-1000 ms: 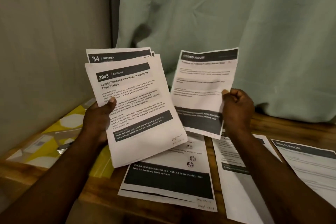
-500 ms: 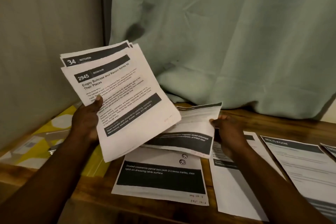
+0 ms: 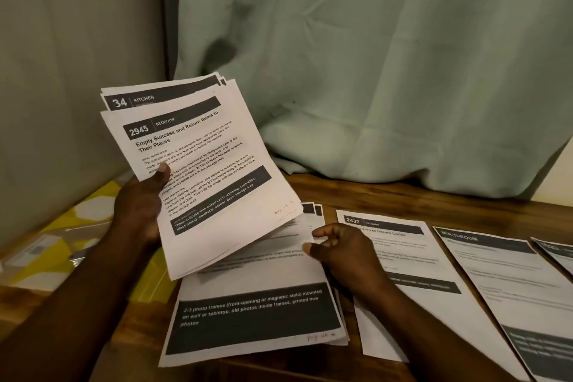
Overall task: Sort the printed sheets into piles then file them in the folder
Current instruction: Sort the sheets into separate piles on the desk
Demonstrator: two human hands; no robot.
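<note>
Above table [image 3: 403,192], left hand [image 3: 139,208] grip tight on sheet stack [image 3: 201,170]; right hand [image 3: 344,251] slack atop pile [image 3: 257,313].

Left hand [image 3: 139,205]: bare, with a short, trimmed thumbnail showing.
Right hand [image 3: 344,253]: bare, with a short thumbnail and creased knuckles.
Left forearm [image 3: 62,304]: uncovered to the frame's lower edge.
Right forearm [image 3: 434,335]: uncovered likewise.
</note>
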